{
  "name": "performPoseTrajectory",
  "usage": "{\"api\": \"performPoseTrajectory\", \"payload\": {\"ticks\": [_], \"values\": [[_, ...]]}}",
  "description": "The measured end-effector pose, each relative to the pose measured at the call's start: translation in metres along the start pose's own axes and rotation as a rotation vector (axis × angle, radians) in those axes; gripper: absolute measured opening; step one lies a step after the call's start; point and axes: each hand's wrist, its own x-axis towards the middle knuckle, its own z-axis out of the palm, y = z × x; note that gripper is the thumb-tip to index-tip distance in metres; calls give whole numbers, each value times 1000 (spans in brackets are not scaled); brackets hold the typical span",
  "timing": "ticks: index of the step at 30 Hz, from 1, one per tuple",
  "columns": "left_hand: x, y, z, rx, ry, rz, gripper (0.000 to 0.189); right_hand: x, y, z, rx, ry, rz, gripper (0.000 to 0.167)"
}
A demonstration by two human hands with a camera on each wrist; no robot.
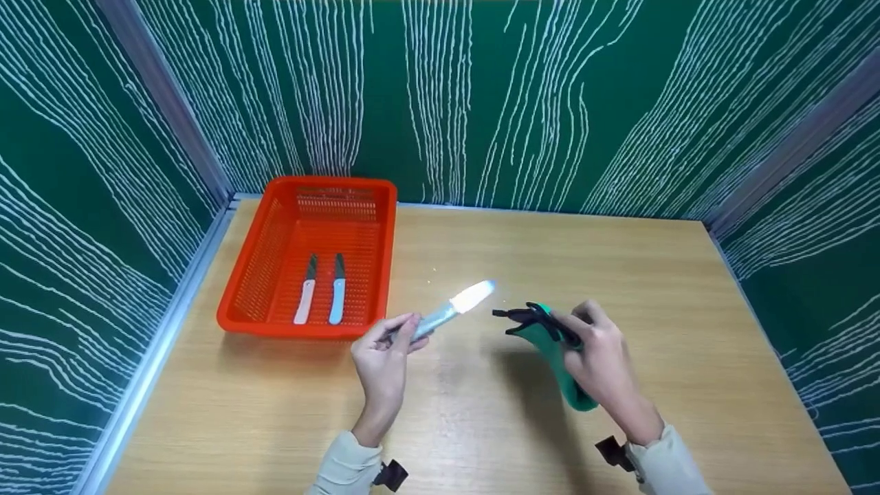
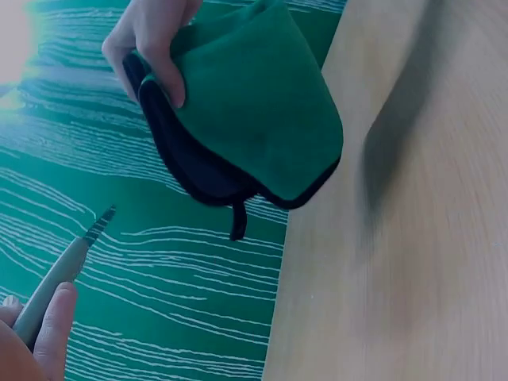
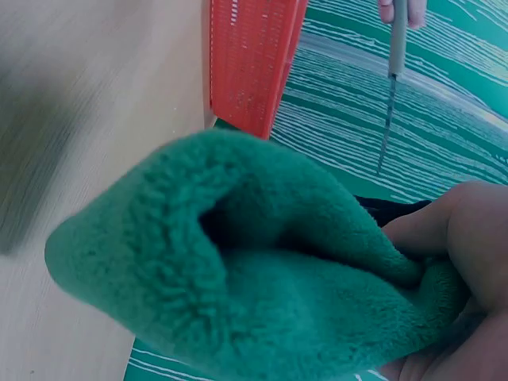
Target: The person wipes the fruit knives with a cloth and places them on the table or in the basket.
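Note:
My left hand grips a small knife by its pale green handle, the blade pointing up and to the right with a bright glare on it in the head view. In the right wrist view the same knife appears side-on, its blade bare. My right hand pinches a folded green cloth with black edging, held over the table to the right of the knife. Fluffy pile covers the side of the cloth facing the right wrist camera; a black loop hangs from its edge in the left wrist view.
A red plastic basket stands at the back left of the wooden table. Inside it lie a pink-handled knife and a blue-handled knife, side by side. Green walls with white wavy lines enclose the table's back and sides.

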Motion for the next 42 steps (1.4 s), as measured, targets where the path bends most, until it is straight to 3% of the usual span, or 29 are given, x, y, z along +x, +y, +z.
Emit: {"api": "performPoseTrajectory", "payload": {"ticks": [9,13,27,31,33,37,42], "values": [[8,-3,-9,-67,121,-46,25,-5,4,-5,27,7,61,38],[13,-1,-15,-45,143,-58,24,-6,6,-6,34,11,73,36],[50,17,-59,173,270,78,21,-8,14,-17,12,37,112,30],[64,4,-75,210,287,129,20,-8,16,-21,4,35,122,30],[72,-6,-83,275,304,167,19,-9,17,-22,0,32,122,30],[85,-20,-95,490,325,207,16,-9,19,-23,-2,34,106,30],[101,-28,-103,767,271,260,11,-10,21,-25,-5,52,83,28]]}}
